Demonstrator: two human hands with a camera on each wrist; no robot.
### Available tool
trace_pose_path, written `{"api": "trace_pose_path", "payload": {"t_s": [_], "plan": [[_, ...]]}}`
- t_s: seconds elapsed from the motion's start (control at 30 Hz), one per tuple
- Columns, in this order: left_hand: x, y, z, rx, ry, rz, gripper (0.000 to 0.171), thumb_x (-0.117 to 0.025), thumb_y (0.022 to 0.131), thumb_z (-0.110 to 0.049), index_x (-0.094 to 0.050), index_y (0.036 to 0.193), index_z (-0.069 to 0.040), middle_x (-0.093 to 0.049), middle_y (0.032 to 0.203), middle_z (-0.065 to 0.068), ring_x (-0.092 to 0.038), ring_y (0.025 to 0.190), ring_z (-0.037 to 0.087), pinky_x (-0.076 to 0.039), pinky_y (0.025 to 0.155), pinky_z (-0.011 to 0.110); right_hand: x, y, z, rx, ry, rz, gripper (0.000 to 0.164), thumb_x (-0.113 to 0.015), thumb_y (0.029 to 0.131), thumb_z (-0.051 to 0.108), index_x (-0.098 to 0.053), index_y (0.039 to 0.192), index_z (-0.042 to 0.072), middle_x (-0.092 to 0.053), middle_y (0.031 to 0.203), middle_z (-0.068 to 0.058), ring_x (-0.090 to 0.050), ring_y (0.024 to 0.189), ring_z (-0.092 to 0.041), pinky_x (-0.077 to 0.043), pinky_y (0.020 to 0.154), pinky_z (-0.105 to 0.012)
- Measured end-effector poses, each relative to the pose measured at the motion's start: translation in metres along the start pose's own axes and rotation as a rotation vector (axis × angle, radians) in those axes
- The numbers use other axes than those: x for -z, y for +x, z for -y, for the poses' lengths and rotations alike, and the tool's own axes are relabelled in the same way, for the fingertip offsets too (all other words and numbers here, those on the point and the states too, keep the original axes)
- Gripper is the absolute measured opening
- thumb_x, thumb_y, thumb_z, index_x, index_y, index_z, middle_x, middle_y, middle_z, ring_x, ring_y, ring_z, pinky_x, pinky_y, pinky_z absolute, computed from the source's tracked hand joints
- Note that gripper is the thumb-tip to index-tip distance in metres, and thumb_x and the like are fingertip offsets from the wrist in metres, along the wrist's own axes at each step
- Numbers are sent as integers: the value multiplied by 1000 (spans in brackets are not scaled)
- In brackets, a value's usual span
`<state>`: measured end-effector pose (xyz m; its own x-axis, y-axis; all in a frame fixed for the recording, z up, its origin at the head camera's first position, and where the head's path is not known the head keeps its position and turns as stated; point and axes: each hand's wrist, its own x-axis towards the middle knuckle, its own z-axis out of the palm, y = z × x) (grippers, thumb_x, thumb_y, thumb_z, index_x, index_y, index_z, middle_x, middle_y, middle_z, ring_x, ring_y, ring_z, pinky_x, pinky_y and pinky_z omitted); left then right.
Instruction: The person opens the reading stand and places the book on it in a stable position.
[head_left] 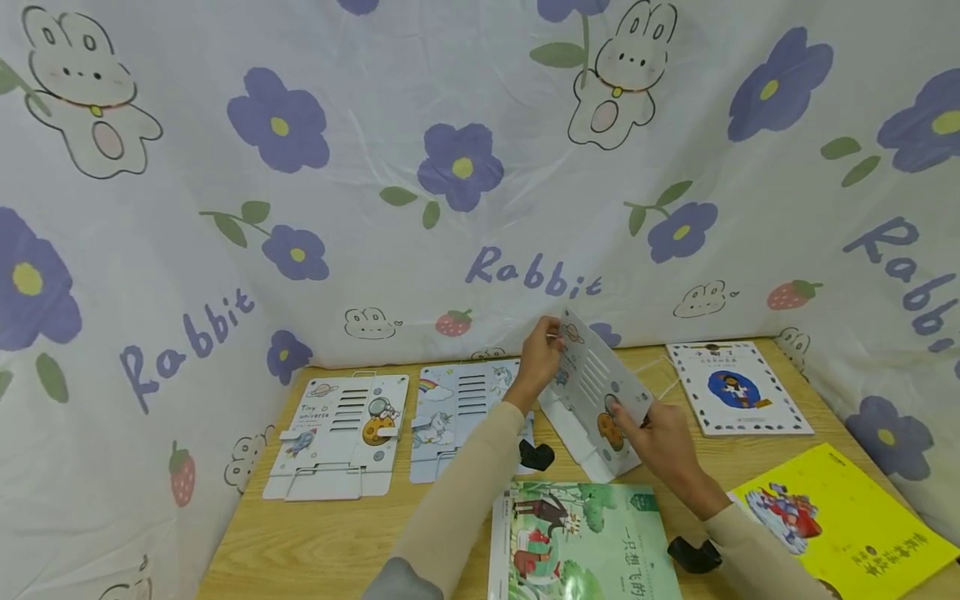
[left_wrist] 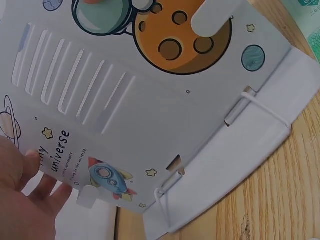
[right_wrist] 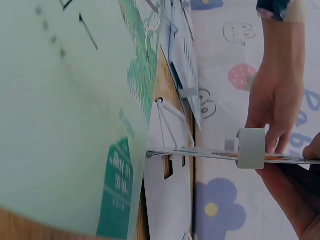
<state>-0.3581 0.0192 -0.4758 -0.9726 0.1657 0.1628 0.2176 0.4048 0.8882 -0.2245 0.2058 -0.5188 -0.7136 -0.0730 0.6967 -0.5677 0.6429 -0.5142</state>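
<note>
Both hands hold a white metal book stand (head_left: pixel 596 379) printed with a planet, a rocket and "Tiny universe"; its back plate is raised at a slant from its base. At its upper left edge, my left hand (head_left: pixel 542 358) pinches the plate. My right hand (head_left: pixel 669 446) grips the opposite side, thumb on the printed face. In the left wrist view, the left hand (left_wrist: pixel 22 192) is at the plate's edge near the rocket, and wire supports join plate to base. Edge-on in the right wrist view, the plate (right_wrist: pixel 210 154) lies between thumb and fingers of the right hand (right_wrist: pixel 290 200).
To the left on the wooden table (head_left: pixel 262 546) lie another space-print stand (head_left: pixel 318 417) and a unicorn-print stand (head_left: pixel 450 408). A green picture book (head_left: pixel 585 542) lies in front. On the right are a white-covered book (head_left: pixel 738 387) and a yellow book (head_left: pixel 847 517). Rabbit-print cloth (head_left: pixel 375 275) hangs behind.
</note>
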Motion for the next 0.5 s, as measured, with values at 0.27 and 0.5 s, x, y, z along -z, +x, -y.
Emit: {"api": "trace_pose_path", "payload": {"t_s": [0.27,0.5], "plan": [[1,5,-1,-11,24,17,36,-50,112,-5,-53,148,-7,-63,145,14,-64,132,29,-57,107,39,-15,0,12,42,-40,-63,34,-83,86,-3,-72,118,-10,-78,81,-21,-67,48,-14,-41,41,-14],[0,7,-2,-21,27,54,40,-49,113,-8,-49,153,-6,-59,151,15,-61,137,30,-54,111,39,-21,-2,21,30,-81,-76,32,-83,87,-2,-72,116,-11,-79,84,-25,-68,49,-18,-42,41,-16]]}}
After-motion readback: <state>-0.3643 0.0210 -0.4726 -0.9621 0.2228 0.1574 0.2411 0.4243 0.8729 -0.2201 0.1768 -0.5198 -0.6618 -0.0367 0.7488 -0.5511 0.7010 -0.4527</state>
